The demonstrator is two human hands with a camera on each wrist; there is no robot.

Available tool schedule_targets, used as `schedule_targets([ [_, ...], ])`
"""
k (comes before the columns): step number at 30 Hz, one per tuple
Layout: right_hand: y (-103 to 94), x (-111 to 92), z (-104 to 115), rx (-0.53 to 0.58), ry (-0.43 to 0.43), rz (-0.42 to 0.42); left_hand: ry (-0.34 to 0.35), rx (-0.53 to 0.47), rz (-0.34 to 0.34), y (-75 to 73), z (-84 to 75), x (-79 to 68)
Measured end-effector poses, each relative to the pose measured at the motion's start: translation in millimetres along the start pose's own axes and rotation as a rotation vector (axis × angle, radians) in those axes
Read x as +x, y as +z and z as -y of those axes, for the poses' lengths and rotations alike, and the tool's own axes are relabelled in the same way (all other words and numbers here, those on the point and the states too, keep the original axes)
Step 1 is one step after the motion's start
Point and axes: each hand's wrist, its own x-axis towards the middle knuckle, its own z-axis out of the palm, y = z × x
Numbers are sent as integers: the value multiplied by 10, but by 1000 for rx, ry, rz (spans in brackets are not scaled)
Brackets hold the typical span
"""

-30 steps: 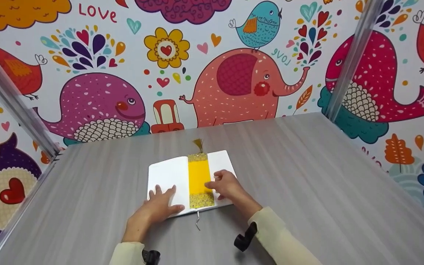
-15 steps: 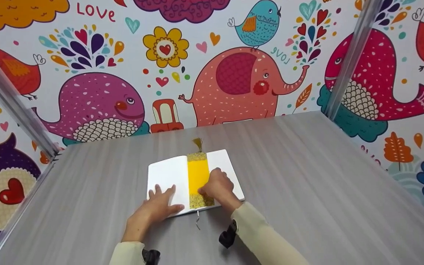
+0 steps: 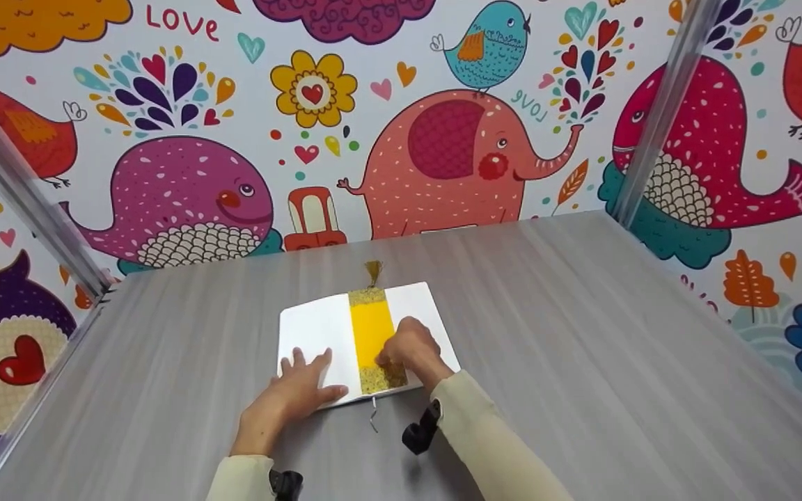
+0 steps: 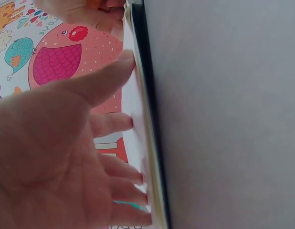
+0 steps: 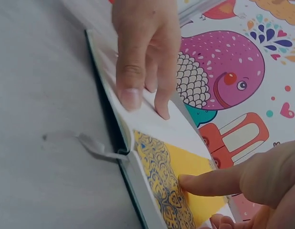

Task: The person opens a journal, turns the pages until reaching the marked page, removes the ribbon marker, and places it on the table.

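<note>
An open notebook [image 3: 317,320] with blank white pages lies on the table. Along its middle, mostly over the right page, is a yellow bookmark [image 3: 371,327] with patterned gold bands and a tassel [image 3: 373,270] reaching past the top edge. My left hand [image 3: 300,390] rests on the left page, fingers spread, thumb near the lower edge. My right hand [image 3: 413,351] is at the bookmark's lower right side. In the right wrist view, its thumb [image 5: 209,181] presses on the yellow face, with curled fingers [image 5: 221,222] by the far edge, partly hidden.
A thin ribbon [image 3: 374,415] hangs from the notebook's spine onto the grey wood-look table [image 3: 554,334]. Behind stands a wall [image 3: 345,153] printed with cartoon animals, with metal posts [image 3: 665,118] at the corners. Black straps are on both sleeves.
My right hand has come inward and down, its thumb now on the bookmark. The bookmark has turned slightly, its top shifting left. The left hand stays put.
</note>
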Motion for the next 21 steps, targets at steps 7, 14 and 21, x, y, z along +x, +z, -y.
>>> schedule_targets([
  [7, -11, 18, 6, 31, 29, 13, -8, -4, 7, 9, 4, 9],
  [14, -57, 57, -37, 51, 26, 5, -11, 2, 4, 0, 4, 9],
  [21, -140, 170, -131, 173, 9, 33, 10, -12, -4, 3, 1, 7],
])
